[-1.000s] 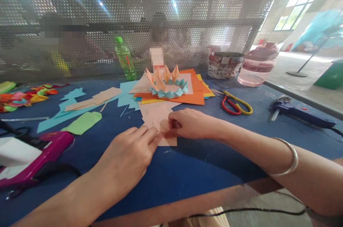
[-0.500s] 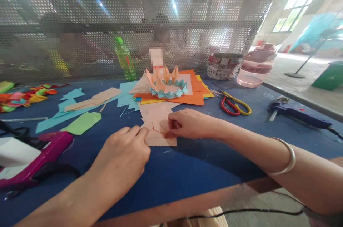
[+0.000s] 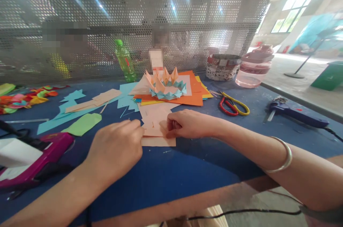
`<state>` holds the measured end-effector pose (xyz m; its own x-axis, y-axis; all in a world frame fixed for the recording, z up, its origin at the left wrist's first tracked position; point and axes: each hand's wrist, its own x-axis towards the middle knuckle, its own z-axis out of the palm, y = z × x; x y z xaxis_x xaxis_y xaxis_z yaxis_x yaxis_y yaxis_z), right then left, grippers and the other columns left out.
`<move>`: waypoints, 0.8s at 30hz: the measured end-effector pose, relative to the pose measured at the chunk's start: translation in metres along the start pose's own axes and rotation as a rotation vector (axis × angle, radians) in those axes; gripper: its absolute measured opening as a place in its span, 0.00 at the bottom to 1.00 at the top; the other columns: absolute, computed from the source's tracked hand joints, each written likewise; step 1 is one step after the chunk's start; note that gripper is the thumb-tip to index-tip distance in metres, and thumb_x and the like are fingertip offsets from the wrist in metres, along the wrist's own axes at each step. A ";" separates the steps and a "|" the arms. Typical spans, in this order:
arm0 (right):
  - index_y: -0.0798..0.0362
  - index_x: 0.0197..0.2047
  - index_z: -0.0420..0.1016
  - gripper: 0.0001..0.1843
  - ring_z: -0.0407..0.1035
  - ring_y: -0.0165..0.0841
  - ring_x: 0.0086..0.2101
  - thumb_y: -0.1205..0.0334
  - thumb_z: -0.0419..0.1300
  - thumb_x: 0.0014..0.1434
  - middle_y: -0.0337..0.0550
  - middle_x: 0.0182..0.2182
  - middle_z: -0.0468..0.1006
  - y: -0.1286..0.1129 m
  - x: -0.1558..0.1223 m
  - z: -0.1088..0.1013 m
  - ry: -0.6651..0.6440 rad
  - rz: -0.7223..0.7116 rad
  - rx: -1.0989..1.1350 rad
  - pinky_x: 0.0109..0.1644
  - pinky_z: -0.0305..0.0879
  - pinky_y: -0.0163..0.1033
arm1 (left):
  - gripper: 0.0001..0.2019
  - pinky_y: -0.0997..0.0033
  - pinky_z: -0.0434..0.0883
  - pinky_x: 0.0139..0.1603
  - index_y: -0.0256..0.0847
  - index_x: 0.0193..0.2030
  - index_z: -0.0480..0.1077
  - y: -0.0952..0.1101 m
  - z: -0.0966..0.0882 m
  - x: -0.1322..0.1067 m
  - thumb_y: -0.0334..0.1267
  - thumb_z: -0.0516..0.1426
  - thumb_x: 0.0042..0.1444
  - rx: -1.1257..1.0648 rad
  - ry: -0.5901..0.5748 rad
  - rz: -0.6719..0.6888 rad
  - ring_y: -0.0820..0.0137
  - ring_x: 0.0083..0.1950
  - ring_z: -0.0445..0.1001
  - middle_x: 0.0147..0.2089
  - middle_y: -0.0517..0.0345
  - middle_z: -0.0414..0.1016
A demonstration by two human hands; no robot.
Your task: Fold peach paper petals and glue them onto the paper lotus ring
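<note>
A peach paper sheet (image 3: 158,142) lies near the front of the blue table, with another peach layer raised along a crease above it. My left hand (image 3: 118,144) is closed at the left edge of this paper, its fingertips mostly hidden behind the knuckles. At the right edge, my right hand (image 3: 184,123) pinches the upper layer between thumb and curled fingers. Just behind stands a ring of folded paper (image 3: 168,93), light blue at the base with peach points on top. It rests on a stack of orange and yellow paper (image 3: 197,93).
To the right lie scissors (image 3: 233,105) with red and yellow handles and a blue glue gun (image 3: 297,112). A pink bottle (image 3: 253,68), a woven basket (image 3: 223,69) and a green bottle (image 3: 125,60) stand behind. Blue scraps (image 3: 57,116), a green scrap (image 3: 83,124) and a magenta device (image 3: 45,161) sit left.
My left hand has shifted slightly left along the paper. The raised peach layer now shows a straighter edge between the hands. My right hand has stayed nearly in place.
</note>
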<state>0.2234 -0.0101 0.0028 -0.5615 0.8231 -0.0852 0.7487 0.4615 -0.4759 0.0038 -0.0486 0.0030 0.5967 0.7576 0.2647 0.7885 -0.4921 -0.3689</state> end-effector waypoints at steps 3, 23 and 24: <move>0.52 0.37 0.73 0.11 0.65 0.28 0.29 0.54 0.64 0.55 0.39 0.32 0.76 -0.001 0.000 0.000 -0.006 0.011 0.001 0.30 0.50 0.33 | 0.13 0.64 0.57 0.25 0.43 0.24 0.68 -0.019 0.002 0.009 0.28 0.46 0.51 -0.120 -0.021 -0.242 0.59 0.30 0.73 0.30 0.54 0.75; 0.53 0.34 0.76 0.08 0.65 0.27 0.28 0.70 0.57 0.51 0.37 0.29 0.78 0.000 0.000 0.012 0.112 -0.131 0.039 0.31 0.53 0.31 | 0.23 0.58 0.65 0.59 0.42 0.53 0.74 -0.028 0.027 0.024 0.53 0.47 0.62 -0.860 -0.108 -0.186 0.57 0.58 0.72 0.57 0.50 0.76; 0.53 0.34 0.75 0.08 0.65 0.27 0.28 0.70 0.57 0.51 0.37 0.30 0.78 0.000 0.000 0.013 0.114 -0.142 0.038 0.31 0.53 0.32 | 0.23 0.59 0.65 0.59 0.42 0.53 0.74 -0.028 0.027 0.023 0.53 0.47 0.62 -0.857 -0.111 -0.180 0.57 0.58 0.72 0.57 0.50 0.76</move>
<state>0.2189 -0.0141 -0.0087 -0.6154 0.7837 0.0839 0.6497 0.5647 -0.5088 -0.0079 -0.0057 -0.0047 0.4701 0.8698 0.1499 0.7362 -0.4801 0.4770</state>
